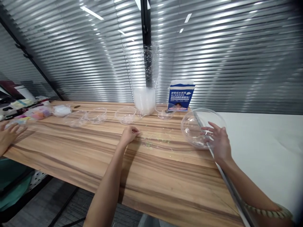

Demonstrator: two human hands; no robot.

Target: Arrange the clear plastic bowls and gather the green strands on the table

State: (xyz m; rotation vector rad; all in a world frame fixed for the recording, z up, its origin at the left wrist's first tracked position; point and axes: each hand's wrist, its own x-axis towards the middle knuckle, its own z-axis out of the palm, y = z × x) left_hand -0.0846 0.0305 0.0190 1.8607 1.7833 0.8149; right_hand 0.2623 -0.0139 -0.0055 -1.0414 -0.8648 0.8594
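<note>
My left hand (129, 135) rests low over the wooden table (94, 157), its fingers pressed together at the left end of a thin clear film with yellow-green bits (157, 140). What it pinches is too small to make out. My right hand (219, 143) has its fingers spread at the right side of a large clear bowl (193, 129), touching or just above it. Behind the film stand a small clear bowl (165, 112) and a tall stack of clear cups in a plastic bag (145, 101).
More clear bowls (125, 116) line the back left. A blue box (181, 96) stands at the back. Packets (39, 112) lie at far left, near another person's hand (9, 135). A white table (260, 151) adjoins at right.
</note>
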